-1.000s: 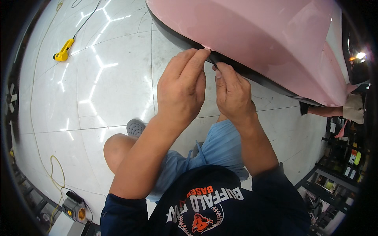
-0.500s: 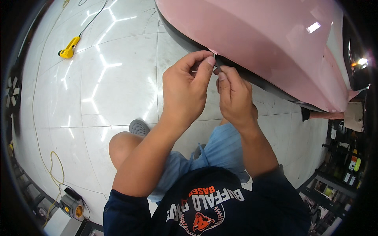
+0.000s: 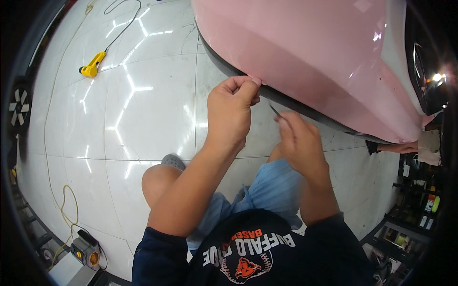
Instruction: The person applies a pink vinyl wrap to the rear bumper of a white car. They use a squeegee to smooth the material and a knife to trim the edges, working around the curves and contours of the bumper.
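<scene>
Pale floor tiles spread beside the pink panel, already coloured down to its dark trim, where work looked unfinished: the left hand pinched something indistinct there and the right hand gripped a thin dark tool clear of it.

The blurred right hand hides 1 end of a thin dark tool. Anything between the left hand's pinched fingertips is hidden. The top edge crops the pink panel.
</scene>
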